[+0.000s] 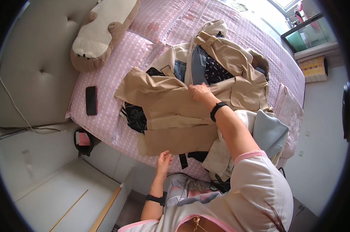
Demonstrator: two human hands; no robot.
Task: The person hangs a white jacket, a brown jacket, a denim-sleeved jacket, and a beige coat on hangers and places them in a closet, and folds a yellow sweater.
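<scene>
Coat (171, 102) laid out, unfolded, over jumbled clothes (136, 119); we judge work early. Our right hand (200, 92) seemingly pinches coat; left hand (164, 162) empty, half-curled.

The right hand (200, 92) is slightly blurred; whether it grips the tan coat (169, 101) is unclear. The coat hides part of a black printed garment (136, 119). The view's upper edge crops the plush toy (94, 38).

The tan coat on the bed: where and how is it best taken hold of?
The tan coat is probably best pinched along its near edge, with the left hand coming from the wearer's side: the cloth lies fairly flat there, that edge runs nearly straight, and the hand is close beside it.
</scene>
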